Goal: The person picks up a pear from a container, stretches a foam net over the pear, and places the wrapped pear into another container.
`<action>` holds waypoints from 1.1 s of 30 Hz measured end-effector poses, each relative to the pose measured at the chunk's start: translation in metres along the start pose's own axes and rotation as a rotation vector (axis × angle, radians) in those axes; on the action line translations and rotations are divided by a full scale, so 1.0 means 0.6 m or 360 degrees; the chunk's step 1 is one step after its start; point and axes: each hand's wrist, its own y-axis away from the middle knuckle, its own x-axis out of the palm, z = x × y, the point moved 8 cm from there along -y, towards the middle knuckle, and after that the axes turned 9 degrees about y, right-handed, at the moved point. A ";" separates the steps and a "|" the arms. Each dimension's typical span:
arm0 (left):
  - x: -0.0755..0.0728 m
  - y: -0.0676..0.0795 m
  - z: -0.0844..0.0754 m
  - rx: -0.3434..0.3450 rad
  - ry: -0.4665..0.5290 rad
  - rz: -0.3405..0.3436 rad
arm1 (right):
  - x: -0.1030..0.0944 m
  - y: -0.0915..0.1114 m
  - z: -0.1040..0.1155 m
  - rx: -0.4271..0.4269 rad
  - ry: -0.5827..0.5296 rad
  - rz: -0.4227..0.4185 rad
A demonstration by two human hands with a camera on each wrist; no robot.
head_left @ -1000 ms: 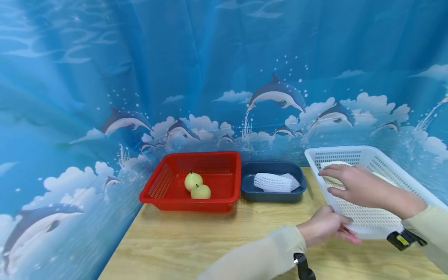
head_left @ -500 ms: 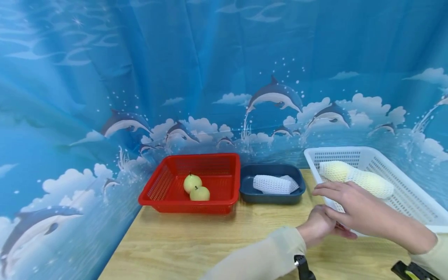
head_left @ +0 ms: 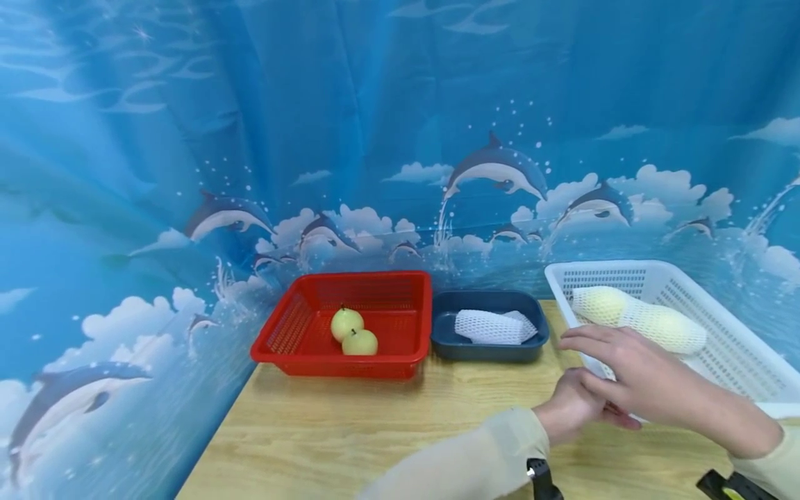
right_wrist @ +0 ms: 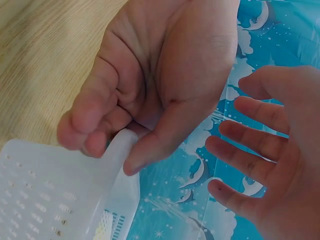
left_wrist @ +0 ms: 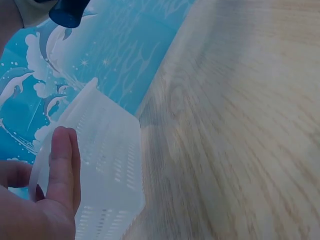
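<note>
My left hand holds the near left corner of a white plastic basket, its thumb over the rim and its fingers along the outer wall, as the right wrist view shows. Above it hovers my right hand, palm down with the fingers extended. The right wrist view shows this right hand with spread fingers and nothing in them. Inside the basket lie two yellow fruits in white foam nets, one at the left and one partly behind my right hand.
A red basket with two yellow-green pears stands at the left of the wooden table. Between the baskets sits a dark blue tray with white foam nets. A dolphin-print curtain hangs behind.
My right hand has drawn back from over the fruits toward my left hand, uncovering the netted fruits. In the last half second both hands have stayed nearly still.
</note>
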 end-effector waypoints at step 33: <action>-0.218 0.163 -0.233 0.0400 -0.1574 0.0045 | 0.018 -0.024 0.042 0.0002 -0.0209 -0.0013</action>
